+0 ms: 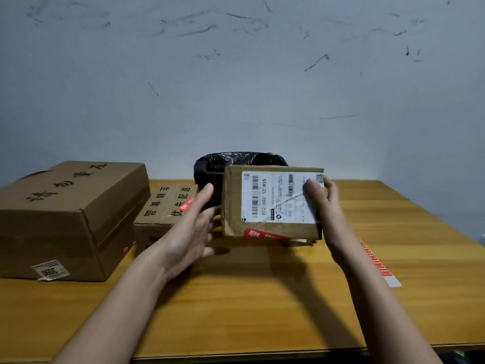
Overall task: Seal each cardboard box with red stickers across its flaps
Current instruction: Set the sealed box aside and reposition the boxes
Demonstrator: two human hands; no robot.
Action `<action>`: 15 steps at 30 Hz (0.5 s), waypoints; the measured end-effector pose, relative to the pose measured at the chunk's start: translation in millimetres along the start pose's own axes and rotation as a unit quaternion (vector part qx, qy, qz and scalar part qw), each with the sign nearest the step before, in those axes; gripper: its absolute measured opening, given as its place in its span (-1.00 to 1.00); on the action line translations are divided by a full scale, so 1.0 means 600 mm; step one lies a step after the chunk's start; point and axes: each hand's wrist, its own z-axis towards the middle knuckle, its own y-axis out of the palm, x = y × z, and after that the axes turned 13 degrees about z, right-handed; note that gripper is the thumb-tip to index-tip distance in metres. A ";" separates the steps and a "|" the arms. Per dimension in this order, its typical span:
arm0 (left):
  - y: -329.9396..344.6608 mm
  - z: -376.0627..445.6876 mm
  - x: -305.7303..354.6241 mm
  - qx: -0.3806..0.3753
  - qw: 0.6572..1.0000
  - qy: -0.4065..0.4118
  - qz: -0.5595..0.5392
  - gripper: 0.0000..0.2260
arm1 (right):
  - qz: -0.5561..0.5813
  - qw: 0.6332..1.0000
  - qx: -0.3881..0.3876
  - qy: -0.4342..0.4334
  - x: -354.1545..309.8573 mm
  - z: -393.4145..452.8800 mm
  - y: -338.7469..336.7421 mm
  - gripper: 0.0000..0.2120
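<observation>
A small cardboard box (233, 200) with a white shipping label is held tilted above the table, label side facing me. A red sticker (253, 233) runs along its lower edge. My right hand (324, 203) grips the box's right side, thumb curled over the label. My left hand (194, 227) is at the box's left edge with fingers mostly straight, touching the lower left corner. A strip of red stickers (378, 264) lies on the table to the right of my right forearm.
A large cardboard box (70, 219) stands at the left of the wooden table (262, 298). Beside it sits a medium box (165, 206) with a red sticker on top. A bin with a black bag (207, 166) stands behind the held box. The wall is close behind.
</observation>
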 end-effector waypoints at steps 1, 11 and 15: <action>0.006 -0.001 0.001 0.013 1.000 0.013 0.015 -0.34 | 0.004 1.000 0.005 0.021 -0.002 0.001 0.000 -0.05; 0.023 -0.001 0.006 0.111 0.993 0.023 -0.021 -0.42 | -0.019 0.995 -0.023 0.101 -0.018 0.006 -0.003 -0.01; 0.031 0.000 0.014 0.117 0.989 0.009 -0.089 -0.40 | 0.003 0.997 -0.031 0.065 -0.027 -0.004 0.008 -0.05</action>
